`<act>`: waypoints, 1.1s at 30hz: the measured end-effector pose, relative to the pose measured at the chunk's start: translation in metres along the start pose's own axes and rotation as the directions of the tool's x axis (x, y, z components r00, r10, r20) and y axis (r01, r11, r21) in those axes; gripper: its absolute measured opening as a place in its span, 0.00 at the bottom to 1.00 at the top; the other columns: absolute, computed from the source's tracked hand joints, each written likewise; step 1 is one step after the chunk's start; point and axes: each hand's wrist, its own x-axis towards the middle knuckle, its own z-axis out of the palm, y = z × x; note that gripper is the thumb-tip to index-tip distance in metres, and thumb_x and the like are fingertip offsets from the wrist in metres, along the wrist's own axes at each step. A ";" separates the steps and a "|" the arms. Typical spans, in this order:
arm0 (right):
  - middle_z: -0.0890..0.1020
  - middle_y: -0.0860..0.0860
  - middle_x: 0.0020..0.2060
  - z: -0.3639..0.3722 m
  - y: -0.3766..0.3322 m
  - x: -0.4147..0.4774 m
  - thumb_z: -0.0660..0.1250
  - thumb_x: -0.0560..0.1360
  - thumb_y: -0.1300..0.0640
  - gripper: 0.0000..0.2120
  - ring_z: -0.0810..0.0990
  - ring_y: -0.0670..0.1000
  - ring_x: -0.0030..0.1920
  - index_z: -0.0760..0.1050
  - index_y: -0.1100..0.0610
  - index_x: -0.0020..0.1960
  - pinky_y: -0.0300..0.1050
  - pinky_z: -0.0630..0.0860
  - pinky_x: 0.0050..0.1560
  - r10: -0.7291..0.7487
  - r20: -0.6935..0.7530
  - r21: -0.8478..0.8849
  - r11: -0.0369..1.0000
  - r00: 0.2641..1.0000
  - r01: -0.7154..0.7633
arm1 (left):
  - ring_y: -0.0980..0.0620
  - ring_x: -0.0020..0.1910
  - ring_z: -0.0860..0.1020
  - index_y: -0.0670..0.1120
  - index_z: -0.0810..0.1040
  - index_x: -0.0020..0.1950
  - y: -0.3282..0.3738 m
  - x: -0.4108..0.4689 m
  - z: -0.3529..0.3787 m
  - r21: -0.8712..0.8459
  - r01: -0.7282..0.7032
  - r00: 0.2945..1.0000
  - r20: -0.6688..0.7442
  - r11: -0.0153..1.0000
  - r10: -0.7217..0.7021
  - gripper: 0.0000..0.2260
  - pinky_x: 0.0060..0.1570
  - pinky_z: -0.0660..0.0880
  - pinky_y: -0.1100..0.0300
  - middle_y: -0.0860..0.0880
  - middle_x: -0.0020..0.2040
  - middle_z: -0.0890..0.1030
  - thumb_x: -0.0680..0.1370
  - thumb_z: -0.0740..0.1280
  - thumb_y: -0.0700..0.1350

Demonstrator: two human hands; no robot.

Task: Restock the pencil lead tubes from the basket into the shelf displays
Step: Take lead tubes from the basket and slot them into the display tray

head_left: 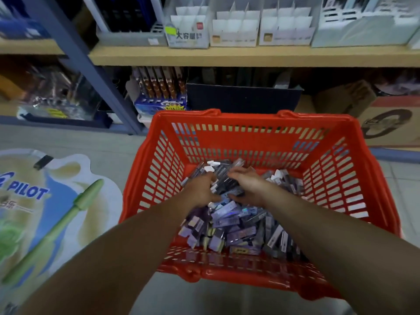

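Note:
A red plastic basket [256, 133] stands on the floor in front of the shelf. A heap of purple and dark pencil lead tubes [238, 226] fills its bottom. Both my hands are down in the heap, side by side. My left hand [202, 192] curls its fingers around a bunch of tubes. My right hand [245, 187] cups the same bunch from the other side. On the wooden shelf above stand white cardboard display boxes [234, 30] with empty divided slots.
A grey-blue shelf upright [91, 71] slants down at the left. Boxed pens [161, 92] and a dark box [243, 98] sit on the lower level. A Pilot floor sticker [45, 201] lies at the left, and cardboard cartons [363, 110] at the right.

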 end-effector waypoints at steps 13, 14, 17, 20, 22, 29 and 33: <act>0.77 0.54 0.47 0.003 0.000 -0.023 0.68 0.78 0.63 0.05 0.77 0.51 0.44 0.76 0.58 0.43 0.41 0.79 0.32 -0.209 -0.007 -0.036 0.977 0.978 0.209 | 0.49 0.43 0.76 0.46 0.65 0.71 0.015 -0.023 0.004 -0.102 -0.137 0.990 -0.051 0.985 0.133 0.27 0.39 0.71 0.57 0.46 0.56 0.77 0.75 0.72 0.47; 0.77 0.54 0.51 -0.001 -0.002 -0.025 0.68 0.78 0.63 0.05 0.76 0.52 0.46 0.76 0.59 0.44 0.40 0.79 0.32 -0.212 -0.013 0.007 0.977 0.977 0.212 | 0.49 0.42 0.75 0.46 0.66 0.69 0.018 -0.024 0.001 -0.106 -0.152 0.988 -0.058 0.983 0.147 0.24 0.39 0.71 0.57 0.47 0.53 0.77 0.76 0.71 0.46; 0.77 0.55 0.51 -0.009 -0.009 -0.031 0.69 0.77 0.61 0.04 0.76 0.53 0.45 0.76 0.59 0.44 0.39 0.77 0.29 -0.196 -0.023 0.095 0.976 0.980 0.198 | 0.48 0.39 0.76 0.45 0.65 0.71 0.028 -0.028 -0.004 -0.066 -0.191 0.981 -0.054 0.979 0.187 0.24 0.39 0.73 0.53 0.45 0.49 0.79 0.77 0.69 0.48; 0.77 0.55 0.42 -0.014 -0.016 -0.036 0.72 0.76 0.60 0.07 0.73 0.51 0.37 0.74 0.56 0.42 0.38 0.71 0.25 -0.209 -0.074 0.160 0.963 0.975 0.218 | 0.45 0.37 0.77 0.46 0.65 0.71 0.038 -0.031 -0.012 -0.113 -0.257 0.965 -0.088 0.960 0.248 0.25 0.37 0.74 0.50 0.42 0.47 0.80 0.77 0.69 0.47; 0.77 0.54 0.40 -0.020 -0.020 -0.038 0.73 0.75 0.61 0.10 0.73 0.50 0.36 0.72 0.55 0.40 0.37 0.69 0.23 -0.240 -0.121 0.217 0.940 0.963 0.262 | 0.43 0.37 0.79 0.48 0.68 0.66 0.041 -0.034 -0.022 -0.209 -0.313 0.947 -0.138 0.927 0.289 0.21 0.36 0.75 0.50 0.41 0.45 0.80 0.75 0.71 0.45; 0.79 0.54 0.34 -0.045 -0.026 -0.049 0.68 0.75 0.70 0.15 0.79 0.46 0.24 0.68 0.55 0.37 0.38 0.64 0.26 -0.284 -0.126 0.309 0.899 0.951 0.309 | 0.51 0.41 0.81 0.50 0.69 0.57 0.030 -0.046 -0.056 -0.606 -0.166 0.986 -0.120 0.778 0.117 0.21 0.35 0.73 0.58 0.44 0.50 0.80 0.69 0.73 0.38; 0.82 0.55 0.40 -0.040 -0.033 -0.057 0.70 0.74 0.67 0.14 0.77 0.46 0.30 0.69 0.56 0.35 0.34 0.68 0.24 -0.325 -0.020 0.448 0.842 0.945 0.299 | 0.46 0.37 0.81 0.46 0.71 0.59 0.039 -0.048 -0.064 -0.893 -0.091 0.996 -0.082 0.440 0.038 0.19 0.36 0.76 0.54 0.40 0.46 0.78 0.72 0.66 0.30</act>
